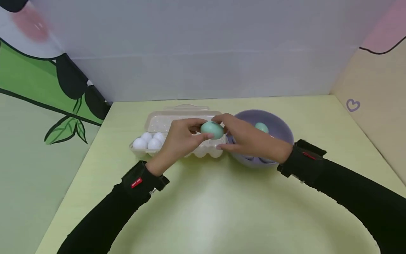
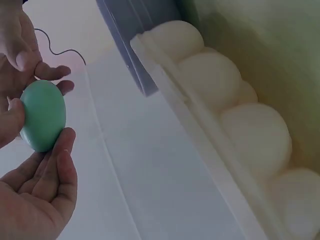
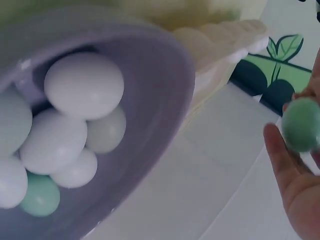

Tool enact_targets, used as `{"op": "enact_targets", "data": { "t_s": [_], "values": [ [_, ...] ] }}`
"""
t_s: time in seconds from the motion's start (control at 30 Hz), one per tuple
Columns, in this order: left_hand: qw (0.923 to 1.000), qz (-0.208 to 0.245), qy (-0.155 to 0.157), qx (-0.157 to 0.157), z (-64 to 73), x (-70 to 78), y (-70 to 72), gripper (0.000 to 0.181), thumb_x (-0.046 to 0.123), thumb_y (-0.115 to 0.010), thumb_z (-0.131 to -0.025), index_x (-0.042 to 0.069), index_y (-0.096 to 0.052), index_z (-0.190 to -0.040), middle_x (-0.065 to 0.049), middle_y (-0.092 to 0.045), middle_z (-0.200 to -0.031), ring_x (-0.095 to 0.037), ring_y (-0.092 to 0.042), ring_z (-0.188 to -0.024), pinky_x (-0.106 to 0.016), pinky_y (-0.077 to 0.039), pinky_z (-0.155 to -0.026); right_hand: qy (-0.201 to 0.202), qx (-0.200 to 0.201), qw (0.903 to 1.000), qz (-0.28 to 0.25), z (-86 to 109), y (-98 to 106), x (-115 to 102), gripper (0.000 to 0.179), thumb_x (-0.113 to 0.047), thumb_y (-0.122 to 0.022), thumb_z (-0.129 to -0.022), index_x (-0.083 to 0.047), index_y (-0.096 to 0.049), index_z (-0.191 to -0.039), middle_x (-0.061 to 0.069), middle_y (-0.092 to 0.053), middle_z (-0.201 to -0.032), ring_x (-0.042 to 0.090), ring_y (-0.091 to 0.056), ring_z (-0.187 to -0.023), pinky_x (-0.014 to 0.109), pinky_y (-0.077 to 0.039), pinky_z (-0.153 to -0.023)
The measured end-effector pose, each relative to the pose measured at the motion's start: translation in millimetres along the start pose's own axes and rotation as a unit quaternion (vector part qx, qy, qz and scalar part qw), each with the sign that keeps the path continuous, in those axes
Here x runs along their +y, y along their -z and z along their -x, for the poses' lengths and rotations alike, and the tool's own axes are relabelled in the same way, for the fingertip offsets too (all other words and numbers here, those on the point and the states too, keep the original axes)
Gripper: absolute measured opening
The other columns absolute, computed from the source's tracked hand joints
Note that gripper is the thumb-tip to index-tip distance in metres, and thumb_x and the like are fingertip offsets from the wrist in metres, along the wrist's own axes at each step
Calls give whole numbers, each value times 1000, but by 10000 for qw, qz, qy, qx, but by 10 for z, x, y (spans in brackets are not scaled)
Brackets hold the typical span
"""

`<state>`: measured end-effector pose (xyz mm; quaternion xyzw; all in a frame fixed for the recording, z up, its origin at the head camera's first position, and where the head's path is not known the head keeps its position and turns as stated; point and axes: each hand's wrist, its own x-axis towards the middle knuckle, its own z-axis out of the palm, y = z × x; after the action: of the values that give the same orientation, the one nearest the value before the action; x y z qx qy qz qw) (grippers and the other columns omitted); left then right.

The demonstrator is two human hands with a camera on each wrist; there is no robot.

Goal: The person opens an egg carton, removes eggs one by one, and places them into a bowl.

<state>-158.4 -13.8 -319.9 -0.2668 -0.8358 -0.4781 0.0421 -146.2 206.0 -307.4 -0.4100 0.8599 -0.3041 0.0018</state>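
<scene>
The right wrist view looks into the purple bowl (image 3: 165, 65) and shows a pile of white eggs (image 3: 84, 85) with another green one (image 3: 40, 196) at lower left; in the head view the right hand (image 1: 250, 135) hides most of that pile. Only the head view shows the row of white balls (image 1: 154, 144) in the clear egg box (image 1: 161, 123), left of the middle on the tabletop (image 1: 203, 204). The left wrist view shows the box's round bumps (image 2: 210, 80) from below. Near the middle of the head view, the left hand (image 1: 180, 139) pinches a green egg (image 1: 212, 130) up above the box. The right hand reaches in from the right, thumb and fingers spread wide around the egg; I can't tell if it touches. Both arms come up from the bottom corners.
</scene>
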Motion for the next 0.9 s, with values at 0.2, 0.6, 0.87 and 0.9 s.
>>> {"op": "enact_targets", "data": {
  "t_s": [0.2, 0.6, 0.87, 0.9],
  "values": [
    [9984, 543, 131, -93, -38, 61, -203, 30, 29, -74, -75, 16, -64, -100, 4, -64, -87, -10, -59, -73, -29, -50, -63, 166, 738, 9969, 202, 23, -33, -11, 37, -17, -62, -85, -12, -41, -116, 0, -45, -106, 9, -48, -85, 27, -45, -73],
    [9980, 172, 471, -391, 114, -50, -65, 36, 30, -69, -80, 16, -53, -109, 0, -57, -105, -14, -58, -85, -34, -49, -71, -721, 313, 9927, 910, 246, 274, 219, 40, -18, -66, -81, -18, -44, -114, -3, -46, -108, 12, -48, -85, 29, -45, -69],
    [9977, -264, 614, -112, 311, -170, 291, 33, 26, -64, -84, 14, -51, -112, -4, -59, -103, -15, -56, -88, -37, -48, -74, -1949, -314, 9694, 1460, 427, 533, 476, 38, -23, -64, -81, -17, -48, -114, 1, -51, -109, 19, -50, -87, 38, -45, -70],
    [9976, -287, 629, -68, 340, -189, 327, 33, 26, -64, -84, 14, -51, -112, -5, -59, -103, -15, -56, -88, -37, -48, -74, -2044, -383, 9664, 1510, 449, 542, 507, 37, -23, -63, -81, -16, -49, -114, 2, -51, -108, 19, -50, -86, 38, -44, -68]
  ]
}}
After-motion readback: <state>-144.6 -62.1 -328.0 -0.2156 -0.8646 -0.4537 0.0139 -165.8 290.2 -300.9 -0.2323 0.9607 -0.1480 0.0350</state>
